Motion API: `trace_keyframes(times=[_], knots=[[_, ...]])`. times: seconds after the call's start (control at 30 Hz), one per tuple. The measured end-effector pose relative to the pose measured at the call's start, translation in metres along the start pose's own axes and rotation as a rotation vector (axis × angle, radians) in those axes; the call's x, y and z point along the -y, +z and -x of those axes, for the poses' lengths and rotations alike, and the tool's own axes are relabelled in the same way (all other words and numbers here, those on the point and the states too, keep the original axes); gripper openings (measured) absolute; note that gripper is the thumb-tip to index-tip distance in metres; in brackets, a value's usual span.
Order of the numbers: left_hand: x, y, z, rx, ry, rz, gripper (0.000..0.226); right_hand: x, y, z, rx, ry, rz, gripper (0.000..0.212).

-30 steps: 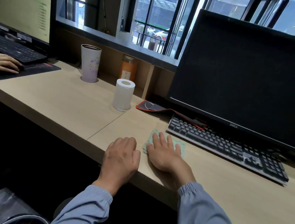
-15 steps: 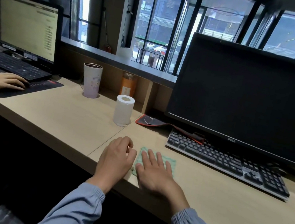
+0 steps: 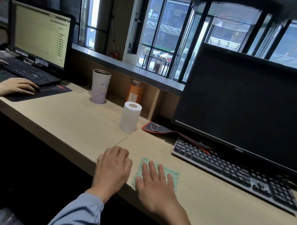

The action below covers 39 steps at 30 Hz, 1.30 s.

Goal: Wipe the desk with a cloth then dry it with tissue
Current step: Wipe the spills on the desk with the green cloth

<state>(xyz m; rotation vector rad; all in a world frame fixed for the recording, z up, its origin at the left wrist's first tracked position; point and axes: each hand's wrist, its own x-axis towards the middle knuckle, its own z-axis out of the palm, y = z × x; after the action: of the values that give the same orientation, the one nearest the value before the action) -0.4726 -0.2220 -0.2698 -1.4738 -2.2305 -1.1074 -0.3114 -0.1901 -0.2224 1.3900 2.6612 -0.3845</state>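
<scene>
Scanning from the left: a second person's hand point(image 3: 17, 86) rests on a mouse point(image 3: 36, 90) on a dark mat point(image 3: 28, 96), in front of a black left keyboard point(image 3: 26, 71) and a lit monitor point(image 3: 38, 35). Desk point(image 3: 64, 118): pale wood-grain laminate, matte, with a thin seam running front to back. Cup point(image 3: 99, 86): tall, pale lilac cylinder, upright near the back wall. Orange bottle point(image 3: 135, 91) stands to its right, further back. Tissue roll point(image 3: 130, 117): white, soft-looking, standing on end beside the seam, well apart from both hands.

Left hand point(image 3: 114, 167) rests at the desk's front edge, knuckles up, fingers loosely bent, holding nothing. Cloth point(image 3: 172, 177): thin, pale green with a fine pattern, roughly square, flat on the desk just right of the left hand, its near corner at the desk edge. Right hand point(image 3: 156, 188) lies palm-down on the cloth, fingers straight and spread, covering its near-left part; the far and right borders show.

Beyond: a red-edged mat point(image 3: 160, 129) runs under the grey keyboard point(image 3: 232, 171), which sits apart from the cloth. Dark monitor point(image 3: 252, 106) stands behind.
</scene>
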Motion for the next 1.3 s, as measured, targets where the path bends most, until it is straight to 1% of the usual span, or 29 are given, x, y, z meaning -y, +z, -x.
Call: trace_keyframes(times=[0.23,0.37,0.4,0.57,0.73,0.87,0.97,1.1,1.2,1.3], knots=[[0.000,0.005,-0.003,0.007,0.003,-0.094,0.032,-0.008,-0.014,-0.042,-0.016,0.021,-0.041,0.064],[0.002,0.005,-0.002,0.024,0.026,-0.160,0.019,-0.009,-0.023,-0.059,-0.024,0.048,-0.057,0.063],[0.002,0.005,-0.003,0.029,0.024,-0.166,0.020,-0.007,-0.023,-0.058,-0.022,0.049,-0.054,0.063],[-0.002,0.002,-0.003,0.028,0.011,-0.130,0.037,0.002,-0.009,-0.026,0.019,0.030,-0.033,0.064],[0.000,0.007,-0.001,-0.025,0.041,-0.139,0.030,0.010,0.002,-0.003,-0.001,0.030,-0.010,0.062],[0.000,0.008,-0.002,-0.027,0.028,-0.140,0.029,0.006,-0.008,-0.028,0.011,0.029,-0.018,0.064],[0.000,0.005,-0.002,0.009,0.024,-0.148,0.030,0.002,-0.019,-0.051,-0.007,0.030,-0.039,0.063],[-0.001,0.001,-0.003,0.053,0.010,-0.151,0.038,0.004,-0.023,-0.056,0.008,0.028,-0.045,0.063],[-0.003,0.000,-0.004,0.075,-0.003,-0.149,0.045,0.009,-0.015,-0.035,0.031,0.005,-0.028,0.063],[-0.001,0.002,-0.003,0.069,0.015,-0.149,0.045,0.012,-0.003,-0.012,0.021,-0.026,0.004,0.063]])
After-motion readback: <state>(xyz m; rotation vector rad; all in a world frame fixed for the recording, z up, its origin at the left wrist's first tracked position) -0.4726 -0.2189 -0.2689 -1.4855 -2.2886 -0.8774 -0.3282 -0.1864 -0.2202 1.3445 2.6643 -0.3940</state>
